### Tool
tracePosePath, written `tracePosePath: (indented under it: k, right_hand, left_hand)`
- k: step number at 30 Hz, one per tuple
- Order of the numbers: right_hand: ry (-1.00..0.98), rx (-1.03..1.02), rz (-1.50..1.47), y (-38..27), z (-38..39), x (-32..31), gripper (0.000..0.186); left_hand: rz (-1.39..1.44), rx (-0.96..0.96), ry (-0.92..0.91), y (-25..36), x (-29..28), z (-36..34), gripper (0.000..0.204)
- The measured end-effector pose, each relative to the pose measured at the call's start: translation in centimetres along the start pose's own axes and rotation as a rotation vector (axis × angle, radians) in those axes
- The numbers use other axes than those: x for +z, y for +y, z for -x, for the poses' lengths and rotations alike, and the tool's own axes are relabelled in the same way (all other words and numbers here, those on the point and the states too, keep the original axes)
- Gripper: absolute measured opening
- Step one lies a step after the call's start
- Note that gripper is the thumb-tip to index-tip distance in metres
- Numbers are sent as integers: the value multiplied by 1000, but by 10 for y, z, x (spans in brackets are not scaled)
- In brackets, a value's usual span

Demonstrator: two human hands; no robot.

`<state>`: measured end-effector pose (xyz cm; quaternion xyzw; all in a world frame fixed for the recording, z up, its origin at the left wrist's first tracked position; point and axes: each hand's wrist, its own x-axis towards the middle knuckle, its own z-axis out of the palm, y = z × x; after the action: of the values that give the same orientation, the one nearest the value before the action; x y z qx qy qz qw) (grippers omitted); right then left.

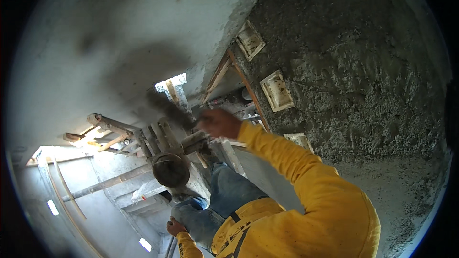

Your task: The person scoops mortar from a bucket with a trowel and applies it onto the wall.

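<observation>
My right hand (217,123), blurred by motion, reaches up and is closed round the handle of a dark trowel (168,109). The trowel's blade is smeared and lies close to the pale plastered surface (119,14), where a dark damp patch (148,64) shows. Down by my jeans, my left hand (177,227) is loosely curled beside my leg, with nothing visible in it. Between the two hands a round, mortar-stained bucket (170,170) stands on the wooden planks.
Rough grey mortar covers the wall (363,86) at the right, with pale rectangular boxes (277,91) set in it. A wooden frame (248,88) edges an opening. Timber scaffolding (114,129) and a long pole (105,182) lie at the left, beside bright openings.
</observation>
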<state>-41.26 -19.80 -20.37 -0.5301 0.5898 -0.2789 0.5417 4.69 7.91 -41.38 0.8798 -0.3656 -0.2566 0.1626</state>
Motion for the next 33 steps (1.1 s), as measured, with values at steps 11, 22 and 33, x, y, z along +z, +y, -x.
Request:
tracePosePath:
  k: [11,22,33]
  right_hand:
    - [703,716,10,107,361,-75,26]
    - [-49,309,699,110,118,33,44]
    - [-487,-282,1445,222,-77,326,30]
  left_hand:
    - [-8,102,-43,53,7,-25,53]
    - [-399,-12,-307,47,18,-7,51]
    - [-263,-131,-157,18,6,37,42]
